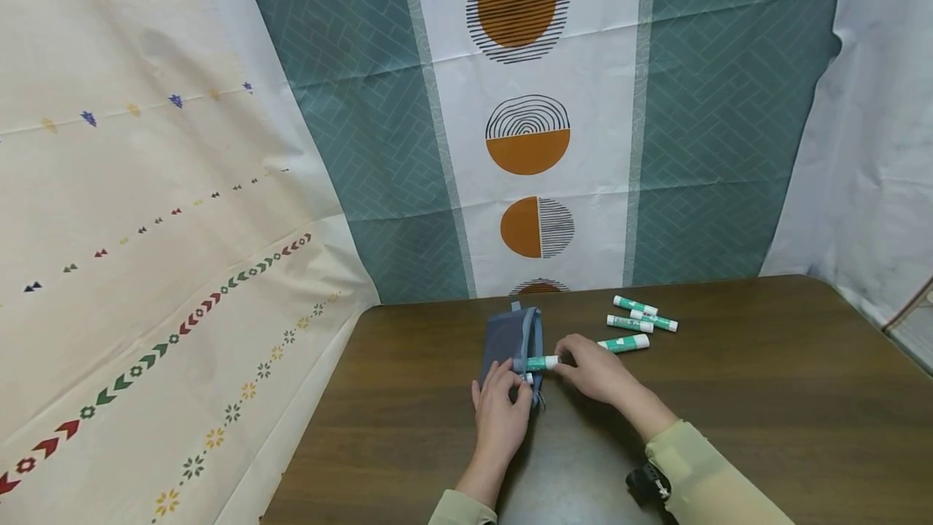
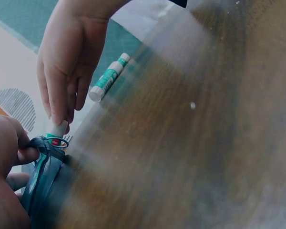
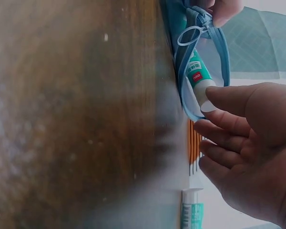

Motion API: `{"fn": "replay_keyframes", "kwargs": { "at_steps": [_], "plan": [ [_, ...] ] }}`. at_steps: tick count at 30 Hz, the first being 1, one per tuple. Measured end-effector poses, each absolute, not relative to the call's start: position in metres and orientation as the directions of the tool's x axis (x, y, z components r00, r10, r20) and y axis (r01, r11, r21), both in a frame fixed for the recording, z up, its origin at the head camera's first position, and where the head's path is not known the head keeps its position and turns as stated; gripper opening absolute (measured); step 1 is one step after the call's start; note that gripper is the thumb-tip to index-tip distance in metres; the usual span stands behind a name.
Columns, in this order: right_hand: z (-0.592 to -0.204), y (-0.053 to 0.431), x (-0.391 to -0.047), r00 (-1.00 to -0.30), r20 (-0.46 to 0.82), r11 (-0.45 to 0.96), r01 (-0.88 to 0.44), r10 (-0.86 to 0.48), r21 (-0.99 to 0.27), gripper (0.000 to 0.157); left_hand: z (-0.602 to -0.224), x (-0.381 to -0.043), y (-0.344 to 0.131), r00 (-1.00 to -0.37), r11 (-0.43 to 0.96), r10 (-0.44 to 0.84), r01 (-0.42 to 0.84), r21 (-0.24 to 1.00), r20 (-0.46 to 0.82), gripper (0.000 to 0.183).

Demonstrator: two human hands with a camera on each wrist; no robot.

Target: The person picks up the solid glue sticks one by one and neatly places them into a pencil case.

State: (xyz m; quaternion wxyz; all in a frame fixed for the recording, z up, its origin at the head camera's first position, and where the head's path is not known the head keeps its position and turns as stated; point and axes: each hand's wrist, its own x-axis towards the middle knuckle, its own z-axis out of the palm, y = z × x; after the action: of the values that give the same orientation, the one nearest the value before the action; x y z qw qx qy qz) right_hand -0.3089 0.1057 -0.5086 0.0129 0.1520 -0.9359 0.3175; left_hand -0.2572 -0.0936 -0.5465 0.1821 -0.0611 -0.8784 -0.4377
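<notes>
A blue-grey zippered pouch (image 1: 504, 332) lies on the table with its mouth facing right. My left hand (image 1: 503, 413) grips the pouch's edge near the zipper, thumb and fingers on the fabric. Between the thumb and fingers of my right hand (image 1: 594, 369) is the white end of a green-and-white glue stick (image 1: 541, 363). The right wrist view has this glue stick (image 3: 198, 71) lying partly inside the open mouth, its other end hidden by the pouch. A small white end also shows at the mouth below it, too small to tell what it is.
Behind my right hand lies a larger glue stick (image 1: 628, 343). Farther back, several smaller glue sticks (image 1: 632, 324) lie close together. The brown wooden table (image 1: 743, 403) meets hanging cloths (image 1: 543, 144) at its back edge. A black device (image 1: 647, 484) sits at my right wrist.
</notes>
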Motion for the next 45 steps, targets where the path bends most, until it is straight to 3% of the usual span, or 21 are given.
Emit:
{"fn": "replay_keyframes", "kwargs": {
  "at_steps": [45],
  "plan": [
    [-0.521,0.087,-0.312,-0.938,0.119,0.711,-0.326,-0.325,-0.623,0.011,-0.547,-0.257,-0.095,-0.924,0.614,-0.040,0.277,0.739,0.379,0.021]
  ]
}}
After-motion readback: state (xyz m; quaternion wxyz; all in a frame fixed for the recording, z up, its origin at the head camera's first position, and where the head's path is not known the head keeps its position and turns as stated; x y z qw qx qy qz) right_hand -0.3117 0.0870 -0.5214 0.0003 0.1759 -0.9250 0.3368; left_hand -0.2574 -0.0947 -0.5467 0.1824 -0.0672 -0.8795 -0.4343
